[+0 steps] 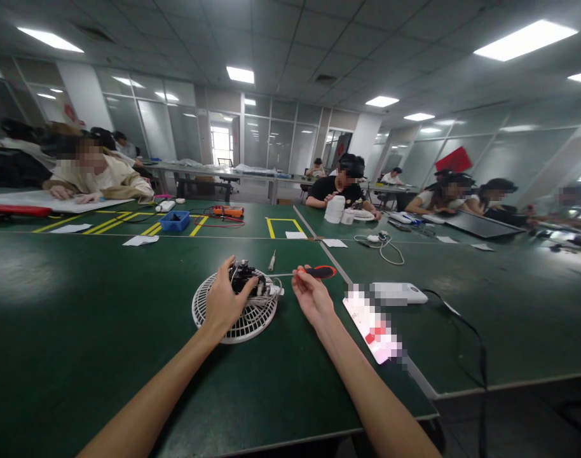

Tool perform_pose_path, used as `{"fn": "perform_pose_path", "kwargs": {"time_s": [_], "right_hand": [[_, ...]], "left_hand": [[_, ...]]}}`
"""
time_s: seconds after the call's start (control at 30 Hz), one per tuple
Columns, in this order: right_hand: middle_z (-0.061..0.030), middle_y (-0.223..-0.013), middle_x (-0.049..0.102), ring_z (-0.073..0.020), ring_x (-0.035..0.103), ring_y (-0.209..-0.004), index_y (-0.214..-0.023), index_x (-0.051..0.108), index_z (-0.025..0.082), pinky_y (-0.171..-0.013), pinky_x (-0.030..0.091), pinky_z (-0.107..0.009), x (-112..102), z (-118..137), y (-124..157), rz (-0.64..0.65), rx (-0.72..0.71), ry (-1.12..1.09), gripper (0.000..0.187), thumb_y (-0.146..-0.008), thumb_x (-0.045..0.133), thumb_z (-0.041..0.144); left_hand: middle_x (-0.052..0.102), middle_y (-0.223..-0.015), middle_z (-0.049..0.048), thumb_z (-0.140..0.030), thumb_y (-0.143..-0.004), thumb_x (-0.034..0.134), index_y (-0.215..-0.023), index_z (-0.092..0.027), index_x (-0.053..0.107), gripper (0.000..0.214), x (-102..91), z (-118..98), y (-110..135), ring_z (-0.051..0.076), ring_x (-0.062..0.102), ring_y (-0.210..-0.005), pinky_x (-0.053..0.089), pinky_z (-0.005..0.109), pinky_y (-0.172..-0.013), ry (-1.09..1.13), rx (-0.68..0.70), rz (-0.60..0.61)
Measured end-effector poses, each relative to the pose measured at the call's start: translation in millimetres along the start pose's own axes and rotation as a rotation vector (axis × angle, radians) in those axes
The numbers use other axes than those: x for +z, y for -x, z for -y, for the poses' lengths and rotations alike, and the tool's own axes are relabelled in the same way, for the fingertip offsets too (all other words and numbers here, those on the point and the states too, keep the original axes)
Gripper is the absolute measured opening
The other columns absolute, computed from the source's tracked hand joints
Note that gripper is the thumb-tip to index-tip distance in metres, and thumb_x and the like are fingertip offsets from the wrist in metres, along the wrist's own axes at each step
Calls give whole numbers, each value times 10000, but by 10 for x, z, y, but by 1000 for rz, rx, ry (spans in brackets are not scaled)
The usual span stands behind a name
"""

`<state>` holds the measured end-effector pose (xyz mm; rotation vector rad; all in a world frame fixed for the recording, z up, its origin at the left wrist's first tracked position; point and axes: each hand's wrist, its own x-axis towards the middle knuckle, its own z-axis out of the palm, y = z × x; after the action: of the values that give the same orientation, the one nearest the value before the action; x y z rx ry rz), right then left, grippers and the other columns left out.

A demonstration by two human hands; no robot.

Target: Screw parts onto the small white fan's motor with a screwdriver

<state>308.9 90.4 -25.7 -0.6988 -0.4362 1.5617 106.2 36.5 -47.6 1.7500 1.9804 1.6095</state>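
Main risk: the screwdriver (321, 272) could slip off its mark and scratch the white leads (271, 291) or jab the fingers of the left hand (222, 305), since its shaft points straight at the black mechanism (243, 280) and those fingers lie close to that line. Second risk: the white round grille (259, 321) could skid or rock under sideways pressure, as nothing but the left hand is seen to steady the assembly on the smooth green counter (128, 312). Small parts, if loosened, might also drop between the ribs. A lesser concern is the lit phone (367, 324), which lies just beside the right forearm and could be knocked by a wide swing of the elbow. The left hand is partly open, thumb and fingers spread to either side of the black mechanism, which sits on top of the grille in front of the person, left of centre. The right hand (313, 298), palm turned upward, is closed in a light pinch around the front of the screwdriver's handle. Whether the tip touches the mechanism is too small to tell. A slim small tool (272, 261) lies apart on the counter, just beyond the shaft.
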Motion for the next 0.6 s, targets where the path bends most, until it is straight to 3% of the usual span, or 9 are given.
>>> {"fn": "perform_pose_path", "kwargs": {"time_s": [0.33,0.6], "right_hand": [[32,-756,764,-107,727,-704,-774,683,213,-698,600,-206,-8,-2,-12,47,4,4,274,-683,872,36],[16,-792,777,-103,719,-710,-785,698,195,-694,580,-206,-9,-4,-10,25,60,-38,224,-715,791,3]], "left_hand": [[609,-1423,208,-594,-867,663,-1472,-187,453,759,-8,-9,-7,370,636,-1272,522,568,-1059,-10,5,1],[620,-1409,203,-625,-826,692,-1498,-196,423,841,-29,-29,-12,393,645,-1254,526,577,-1044,4,-5,-6]]}}
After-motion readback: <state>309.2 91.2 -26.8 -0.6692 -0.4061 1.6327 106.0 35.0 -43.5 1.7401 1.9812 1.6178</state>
